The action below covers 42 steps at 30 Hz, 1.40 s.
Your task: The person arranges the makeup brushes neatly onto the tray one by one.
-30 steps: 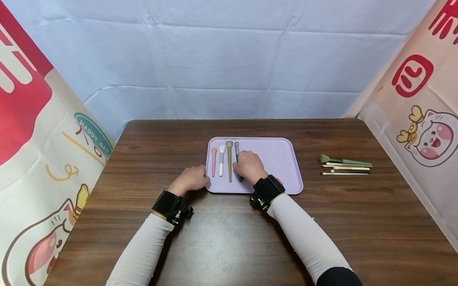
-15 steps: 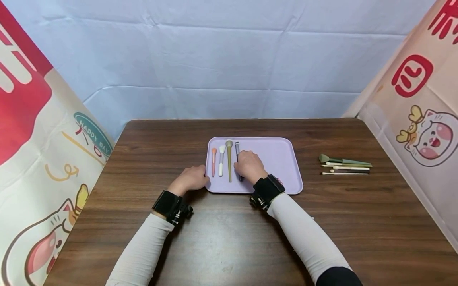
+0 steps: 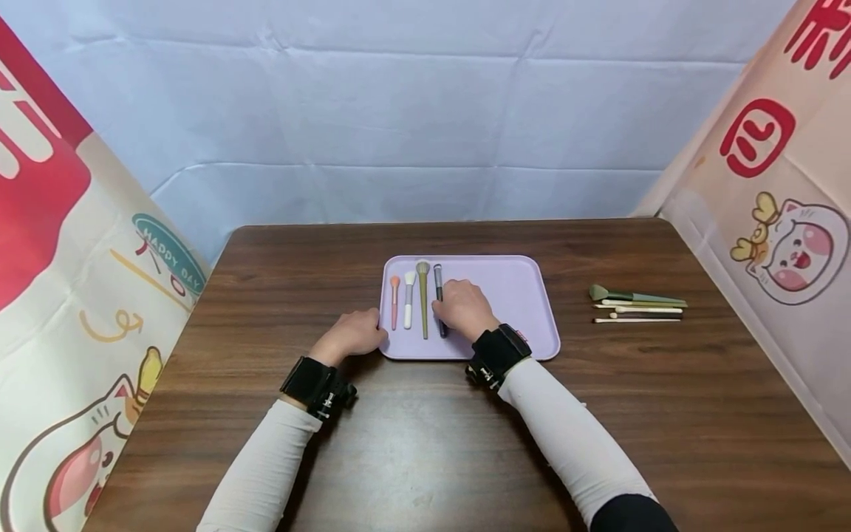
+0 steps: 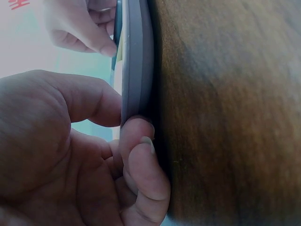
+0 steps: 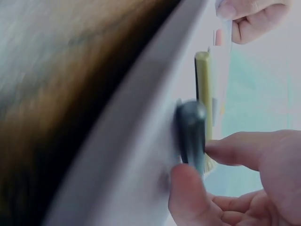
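Note:
A lilac tray (image 3: 512, 303) lies on the table. My left hand (image 3: 352, 332) grips its near left rim; in the left wrist view the thumb rests against the rim (image 4: 134, 61) and the curled fingers are at its outer edge. My right hand (image 3: 467, 310) pinches a dark-handled makeup brush (image 3: 439, 279) on the tray, thumb and finger on either side of the handle (image 5: 193, 127) in the right wrist view. Left of it lie an olive makeup brush (image 3: 424, 299), a white-and-grey makeup brush (image 3: 408, 299) and a pink makeup brush (image 3: 395, 303), roughly side by side with their heads pointing away.
To the right of the tray, several more brushes (image 3: 638, 301) lie in a loose bundle on the brown wooden table (image 3: 412, 451), one with a broad green head. A pale blue cloth (image 3: 399, 111) hangs behind, and printed cloths flank both sides.
The head view has shifted very slightly. Both hands keep their places on the tray rim and the dark makeup brush, and the brushes show no clear movement.

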Available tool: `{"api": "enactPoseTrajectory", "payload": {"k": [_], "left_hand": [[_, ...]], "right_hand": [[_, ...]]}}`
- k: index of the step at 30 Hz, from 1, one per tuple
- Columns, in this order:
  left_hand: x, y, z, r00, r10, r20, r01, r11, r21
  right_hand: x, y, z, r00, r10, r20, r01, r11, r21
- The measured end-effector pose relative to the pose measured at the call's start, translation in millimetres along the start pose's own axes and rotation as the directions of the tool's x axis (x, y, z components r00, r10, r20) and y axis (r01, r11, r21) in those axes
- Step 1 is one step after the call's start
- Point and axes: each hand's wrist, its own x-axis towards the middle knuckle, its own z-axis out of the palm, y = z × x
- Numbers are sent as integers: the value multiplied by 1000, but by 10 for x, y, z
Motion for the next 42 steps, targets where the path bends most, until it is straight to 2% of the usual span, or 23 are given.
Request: {"api": "enactPoseTrajectory", "payload": {"k": [13,26,35,38,42], "left_hand": [[-6,-31,-13,1000,-3,10,3,1000,-1],[1,-26,10,1000,-2,4,2,1000,6],[-7,-7,22,1000,6,-2,-6,1000,0],[-10,-3,12,1000,9,-4,-9,1000,2],[-17,5,6,1000,5,-9,-5,1000,1]], "right_hand": [[-110,316,-262,998,1,-65,-6,997,-71],[-180,564,-372,995,-6,-102,2,999,-36],[-257,846,-482,995,4,-102,-7,1000,-28],[-267,901,-484,993,-17,-120,13,999,-35],[-259,873,-442,987,-91,-133,87,995,-39]]}}
